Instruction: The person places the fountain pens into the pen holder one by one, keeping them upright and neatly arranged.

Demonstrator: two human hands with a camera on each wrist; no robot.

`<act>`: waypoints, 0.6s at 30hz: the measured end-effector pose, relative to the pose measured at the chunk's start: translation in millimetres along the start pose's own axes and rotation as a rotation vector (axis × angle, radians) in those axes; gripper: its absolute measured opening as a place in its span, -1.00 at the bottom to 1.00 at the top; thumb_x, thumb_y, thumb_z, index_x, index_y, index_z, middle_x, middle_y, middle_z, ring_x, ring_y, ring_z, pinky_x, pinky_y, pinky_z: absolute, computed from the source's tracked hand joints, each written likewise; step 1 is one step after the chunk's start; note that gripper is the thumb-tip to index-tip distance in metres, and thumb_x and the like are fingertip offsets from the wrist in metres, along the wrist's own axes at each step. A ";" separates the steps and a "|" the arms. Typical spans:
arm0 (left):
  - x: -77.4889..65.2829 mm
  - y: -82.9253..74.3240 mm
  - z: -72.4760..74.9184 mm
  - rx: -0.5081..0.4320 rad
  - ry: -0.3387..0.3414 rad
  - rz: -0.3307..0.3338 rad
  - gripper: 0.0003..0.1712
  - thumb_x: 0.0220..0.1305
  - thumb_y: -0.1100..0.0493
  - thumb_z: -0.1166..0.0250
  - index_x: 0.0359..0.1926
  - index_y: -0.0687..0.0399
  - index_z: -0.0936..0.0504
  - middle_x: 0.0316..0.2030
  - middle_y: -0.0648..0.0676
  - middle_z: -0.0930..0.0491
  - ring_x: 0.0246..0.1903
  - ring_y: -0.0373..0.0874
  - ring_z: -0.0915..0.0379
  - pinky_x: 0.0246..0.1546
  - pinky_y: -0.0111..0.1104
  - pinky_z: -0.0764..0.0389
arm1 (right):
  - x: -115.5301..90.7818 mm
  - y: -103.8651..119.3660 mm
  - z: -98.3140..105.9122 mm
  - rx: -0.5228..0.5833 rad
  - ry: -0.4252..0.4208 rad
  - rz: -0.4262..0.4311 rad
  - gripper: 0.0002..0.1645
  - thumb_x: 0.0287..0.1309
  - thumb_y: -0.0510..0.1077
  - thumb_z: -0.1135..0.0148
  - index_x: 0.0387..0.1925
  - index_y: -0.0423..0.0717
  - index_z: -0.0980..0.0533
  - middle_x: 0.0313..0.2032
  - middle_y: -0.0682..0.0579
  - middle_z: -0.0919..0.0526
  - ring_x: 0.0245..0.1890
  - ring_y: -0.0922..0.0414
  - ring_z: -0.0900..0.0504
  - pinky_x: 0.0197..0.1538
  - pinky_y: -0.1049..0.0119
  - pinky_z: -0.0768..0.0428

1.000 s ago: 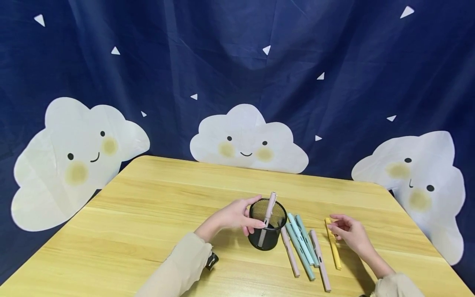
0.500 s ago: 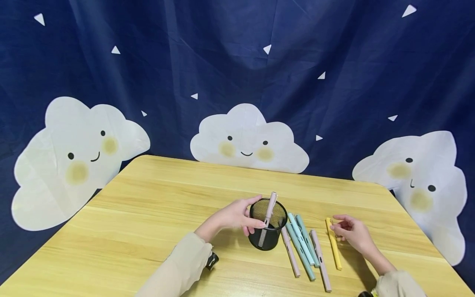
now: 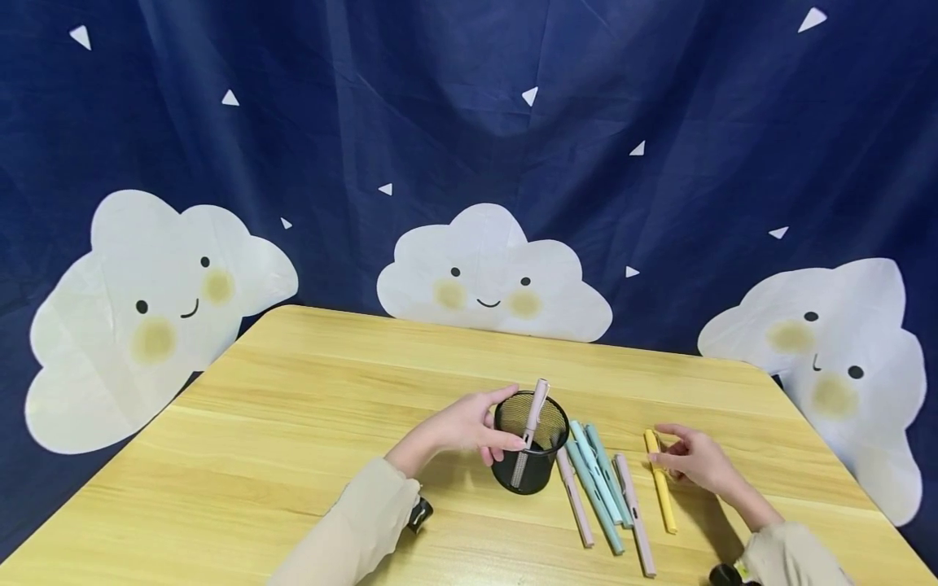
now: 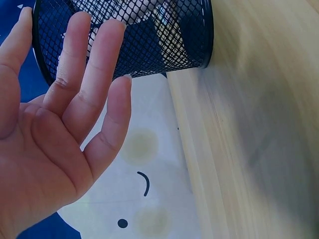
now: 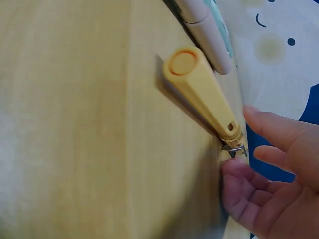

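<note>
My left hand [image 3: 465,425] holds a black mesh pen cup [image 3: 544,470] from the left, thumb over the near rim and index finger along the far rim. In the left wrist view the other fingers [image 4: 102,59] lie against or beside the mesh. One pale mauve pen [image 3: 539,400] leans upright inside the cup. My right hand [image 3: 692,460] is at the upper end of a yellow pen [image 3: 664,492] lying on the table. The right wrist view has thumb and bent fingers spread around the yellow pen's clip end, a gap between them.
Between cup and yellow pen lie several pens: a mauve pen [image 3: 576,503], a teal pen [image 3: 595,500], a light aqua pen [image 3: 602,480] and another mauve pen [image 3: 636,521]. The wooden table [image 3: 308,391] ends at a navy cloud-print curtain [image 3: 469,122].
My right hand's thumb lifts slightly off the yellow pen, then comes back lower over it; the pen stays put. My left hand and the pen cup keep their place.
</note>
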State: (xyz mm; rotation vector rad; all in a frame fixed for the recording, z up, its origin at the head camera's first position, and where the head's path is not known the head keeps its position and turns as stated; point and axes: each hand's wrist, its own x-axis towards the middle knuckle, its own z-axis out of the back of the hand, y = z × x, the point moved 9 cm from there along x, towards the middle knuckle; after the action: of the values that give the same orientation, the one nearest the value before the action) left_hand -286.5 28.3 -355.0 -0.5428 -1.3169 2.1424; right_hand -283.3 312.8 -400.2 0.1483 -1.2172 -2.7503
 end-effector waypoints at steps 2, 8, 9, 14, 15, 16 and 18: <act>0.2 0.3 -0.3 -0.001 0.005 -0.002 -0.02 0.04 0.11 -0.35 0.36 0.13 0.04 -0.69 0.16 -0.55 -0.63 0.16 -0.54 -0.34 -0.44 -0.52 | 0.5 0.0 -2.1 0.006 0.040 -0.006 -0.16 0.02 -0.14 -0.28 0.15 -0.58 -0.11 -0.70 0.01 -0.38 -0.72 0.17 -0.37 -0.67 0.38 -0.33; 2.0 2.6 -0.9 -0.003 0.016 -0.004 -0.02 0.04 0.10 -0.34 0.36 0.12 0.05 -0.69 0.15 -0.54 -0.64 0.14 -0.54 -0.38 -0.43 -0.53 | -0.2 0.5 -6.7 0.034 0.140 -0.030 -0.03 0.00 -0.11 -0.30 0.19 -0.60 0.02 -0.71 0.00 -0.38 -0.72 0.16 -0.35 -0.67 0.35 -0.33; 2.2 2.9 -0.9 -0.003 0.016 -0.004 -0.02 0.04 0.10 -0.34 0.36 0.11 0.05 -0.69 0.14 -0.54 -0.64 0.14 -0.54 -0.38 -0.43 -0.53 | -0.6 0.6 -7.1 0.033 0.151 -0.033 -0.01 -0.01 -0.11 -0.31 0.20 -0.60 0.04 -0.71 -0.01 -0.38 -0.72 0.15 -0.36 -0.67 0.33 -0.36; 2.8 3.9 -1.1 -0.002 0.015 -0.003 -0.02 0.04 0.10 -0.34 0.36 0.12 0.05 -0.69 0.14 -0.55 -0.64 0.15 -0.54 -0.38 -0.43 -0.53 | -1.9 0.1 -8.1 0.029 0.178 -0.055 0.07 -0.06 -0.10 -0.35 0.21 -0.59 0.09 -0.67 -0.05 -0.40 -0.66 0.07 -0.44 -0.59 0.21 -0.53; 2.9 4.0 -1.1 -0.002 0.015 -0.003 -0.02 0.04 0.10 -0.34 0.36 0.12 0.05 -0.69 0.14 -0.55 -0.63 0.16 -0.53 -0.37 -0.44 -0.53 | -1.9 -0.4 -8.2 0.028 0.177 -0.061 0.08 -0.07 -0.10 -0.35 0.21 -0.58 0.10 -0.66 -0.05 -0.41 -0.65 0.06 -0.45 -0.57 0.19 -0.54; 3.0 4.2 -1.2 -0.001 0.016 -0.002 -0.02 0.05 0.10 -0.34 0.36 0.13 0.05 -0.69 0.14 -0.55 -0.63 0.17 -0.53 -0.38 -0.44 -0.53 | -1.8 -1.5 -8.2 0.029 0.176 -0.073 0.09 -0.08 -0.10 -0.36 0.22 -0.57 0.10 -0.65 -0.06 -0.41 -0.64 0.06 -0.46 -0.56 0.18 -0.55; 2.9 4.0 -1.3 -0.001 0.016 -0.002 -0.02 0.05 0.10 -0.34 0.36 0.14 0.05 -0.69 0.14 -0.55 -0.62 0.18 -0.53 -0.37 -0.44 -0.53 | -1.6 -3.6 -8.0 0.038 0.171 -0.101 0.11 -0.11 -0.10 -0.38 0.23 -0.54 0.10 -0.63 -0.06 -0.40 -0.63 0.06 -0.47 -0.55 0.16 -0.56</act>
State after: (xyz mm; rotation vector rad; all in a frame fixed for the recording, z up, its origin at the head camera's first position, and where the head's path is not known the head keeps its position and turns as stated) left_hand -288.9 29.6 -359.3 -0.5577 -1.3097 2.1309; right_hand -280.8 309.6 -408.2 0.4505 -1.2490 -2.7313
